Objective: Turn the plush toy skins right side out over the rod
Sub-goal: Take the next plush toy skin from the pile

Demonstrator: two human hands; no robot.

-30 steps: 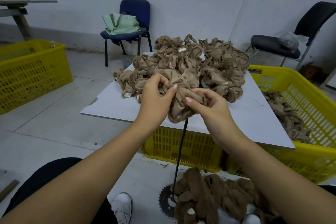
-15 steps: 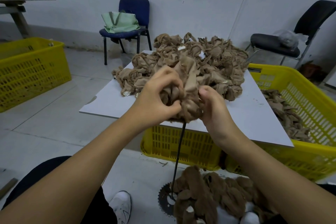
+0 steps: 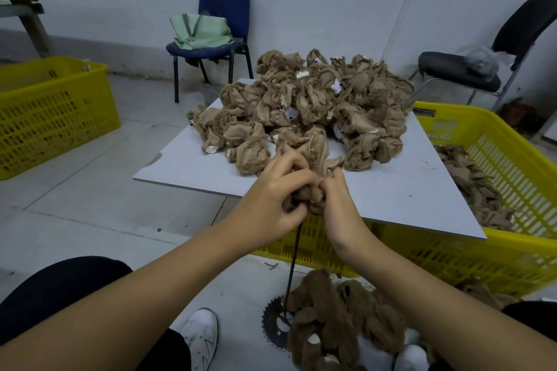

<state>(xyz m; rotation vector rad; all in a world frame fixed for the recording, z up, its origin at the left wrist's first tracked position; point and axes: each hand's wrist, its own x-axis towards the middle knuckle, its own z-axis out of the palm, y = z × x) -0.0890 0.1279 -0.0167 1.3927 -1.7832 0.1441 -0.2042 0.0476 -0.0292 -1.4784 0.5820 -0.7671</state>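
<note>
Head view: your left hand (image 3: 271, 193) and right hand (image 3: 339, 205) both curl their fingers tight around one skin (image 3: 307, 172), bunched atop the rod (image 3: 294, 262) at the desk (image 3: 391, 193) edge. Pull unevenly and the rod may tip or pierce a seam, in my judgement.

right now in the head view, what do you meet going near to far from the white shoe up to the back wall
white shoe → sprocket base → rod → left hand and right hand gripping one skin → pile of skins on the board → blue chair
</note>
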